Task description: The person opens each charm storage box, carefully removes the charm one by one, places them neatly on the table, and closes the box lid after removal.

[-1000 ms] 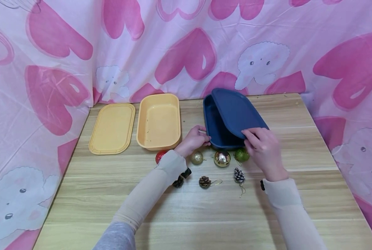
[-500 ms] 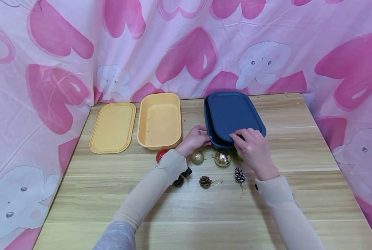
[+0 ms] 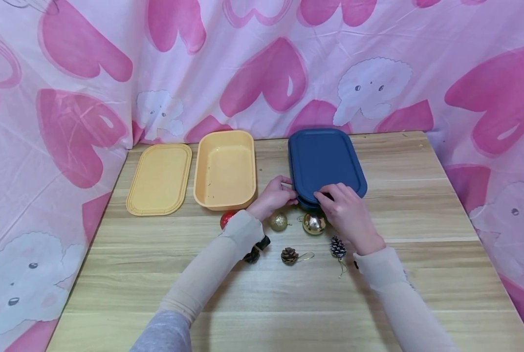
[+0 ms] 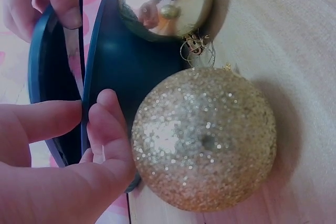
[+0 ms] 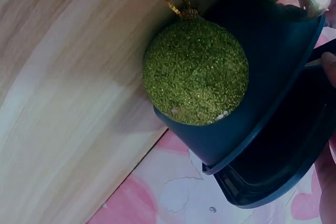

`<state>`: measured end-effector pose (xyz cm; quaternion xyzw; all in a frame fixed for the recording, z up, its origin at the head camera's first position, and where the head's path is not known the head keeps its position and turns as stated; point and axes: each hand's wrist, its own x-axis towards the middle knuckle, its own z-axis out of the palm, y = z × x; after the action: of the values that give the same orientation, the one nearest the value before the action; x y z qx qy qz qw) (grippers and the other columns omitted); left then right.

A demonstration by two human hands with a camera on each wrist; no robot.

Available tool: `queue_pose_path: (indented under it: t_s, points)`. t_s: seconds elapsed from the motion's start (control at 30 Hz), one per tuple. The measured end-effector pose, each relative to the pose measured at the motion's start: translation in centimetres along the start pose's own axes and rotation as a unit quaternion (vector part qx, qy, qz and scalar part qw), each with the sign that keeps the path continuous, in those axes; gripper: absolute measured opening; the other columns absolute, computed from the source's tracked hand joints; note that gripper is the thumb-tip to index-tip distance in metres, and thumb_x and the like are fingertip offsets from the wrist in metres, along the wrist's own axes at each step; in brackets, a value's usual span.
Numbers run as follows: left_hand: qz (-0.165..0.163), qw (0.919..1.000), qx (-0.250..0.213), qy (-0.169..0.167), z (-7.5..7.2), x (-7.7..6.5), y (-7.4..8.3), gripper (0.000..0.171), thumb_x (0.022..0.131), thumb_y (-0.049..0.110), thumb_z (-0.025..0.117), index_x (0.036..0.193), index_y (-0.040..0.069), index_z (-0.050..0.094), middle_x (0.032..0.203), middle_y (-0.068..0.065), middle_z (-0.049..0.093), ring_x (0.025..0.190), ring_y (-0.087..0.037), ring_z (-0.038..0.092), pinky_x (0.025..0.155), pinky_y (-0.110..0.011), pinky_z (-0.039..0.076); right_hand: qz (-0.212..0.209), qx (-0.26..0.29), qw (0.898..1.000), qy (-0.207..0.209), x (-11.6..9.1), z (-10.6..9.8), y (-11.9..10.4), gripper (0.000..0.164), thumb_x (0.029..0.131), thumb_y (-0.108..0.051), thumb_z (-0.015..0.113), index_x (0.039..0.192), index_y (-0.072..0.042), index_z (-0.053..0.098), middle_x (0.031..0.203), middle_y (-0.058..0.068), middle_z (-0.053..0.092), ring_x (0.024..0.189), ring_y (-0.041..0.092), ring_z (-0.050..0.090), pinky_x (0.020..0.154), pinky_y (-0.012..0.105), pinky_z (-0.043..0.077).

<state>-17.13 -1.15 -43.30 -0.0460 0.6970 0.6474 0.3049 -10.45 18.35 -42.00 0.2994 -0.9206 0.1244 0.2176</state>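
Note:
A dark blue lid [image 3: 328, 159] lies over a matching blue box [image 4: 126, 59] at the back right. Both wrist views show a gap between lid and rim along the near side. At the lid's near edge, my right hand [image 3: 346, 214] pinches it between thumb and fingers. My left hand [image 3: 272, 196] grips the box's rim at the near left corner. Close in front of the box sit a glittery gold ball [image 4: 205, 140] and a shiny gold ball [image 3: 314, 223]. A glittery green ball [image 5: 197, 72] stands against the box, hidden behind my right hand in the head view.
Left of the blue box stands an open yellow box [image 3: 225, 168], its yellow lid [image 3: 159, 179] flat beside it. A red ball [image 3: 227, 218] shows partly behind my left sleeve. A brown pinecone [image 3: 289, 255] and a frosted pinecone [image 3: 338, 247] lie nearer on the wooden table [image 3: 288, 313].
My right hand has moved left with the blue lid, which has come down from a tilt to lie over the box. My left hand has stayed at the box's corner.

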Motion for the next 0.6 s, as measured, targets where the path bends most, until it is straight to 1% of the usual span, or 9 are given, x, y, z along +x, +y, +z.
queue_pose_path:
  t_s: [0.23, 0.33, 0.47, 0.53, 0.6]
  points:
    - [0.001, 1.0, -0.009, -0.001, 0.03, -0.13, 0.01, 0.037, 0.092, -0.007, 0.052, 0.127, -0.003, 0.041, 0.088, -0.009, 0.057, 0.071, -0.017, 0.061, 0.097, -0.048, 0.051, 0.01, 0.008, 1.0, -0.021, -0.13, 0.2, 0.07, 0.033, 0.078, 0.002, 0.076, 0.109, -0.005, 0.072, 0.106, 0.011, 0.065, 0.098, 0.027, 0.06, 0.081, 0.04, 0.054]
    - [0.001, 0.9999, -0.014, -0.002, 0.04, -0.26, 0.11, 0.038, 0.092, -0.008, 0.052, 0.128, -0.004, 0.041, 0.087, -0.008, 0.057, 0.07, -0.016, 0.06, 0.097, -0.048, 0.051, 0.008, 0.008, 1.0, -0.019, -0.16, 0.25, 0.14, 0.033, 0.077, 0.002, 0.075, 0.109, -0.005, 0.072, 0.106, 0.011, 0.065, 0.098, 0.027, 0.06, 0.08, 0.039, 0.053]
    - [0.002, 0.9999, -0.015, -0.005, 0.03, -0.38, 0.29, 0.039, 0.091, -0.009, 0.051, 0.129, -0.005, 0.04, 0.087, -0.008, 0.057, 0.07, -0.014, 0.06, 0.094, -0.043, 0.054, 0.003, 0.007, 1.0, -0.018, -0.25, 0.22, 0.16, 0.033, 0.077, 0.002, 0.075, 0.109, -0.005, 0.072, 0.107, 0.011, 0.065, 0.098, 0.028, 0.06, 0.077, 0.039, 0.053]
    - [0.002, 0.9999, -0.015, -0.006, 0.02, -0.4, 0.34, 0.039, 0.092, -0.009, 0.051, 0.129, -0.005, 0.04, 0.088, -0.008, 0.057, 0.07, -0.014, 0.061, 0.092, -0.041, 0.055, 0.004, 0.008, 1.0, -0.021, -0.31, 0.18, 0.17, 0.033, 0.078, 0.001, 0.075, 0.11, -0.005, 0.072, 0.107, 0.012, 0.065, 0.098, 0.028, 0.06, 0.075, 0.038, 0.052]
    - [0.001, 0.9999, -0.015, -0.008, 0.0, -0.4, 0.35, 0.039, 0.092, -0.009, 0.051, 0.129, -0.005, 0.04, 0.089, -0.009, 0.057, 0.07, -0.014, 0.061, 0.093, -0.041, 0.055, 0.004, 0.01, 1.0, -0.026, -0.34, 0.11, 0.19, 0.031, 0.079, -0.001, 0.075, 0.11, -0.005, 0.072, 0.107, 0.012, 0.065, 0.097, 0.028, 0.059, 0.074, 0.037, 0.051]
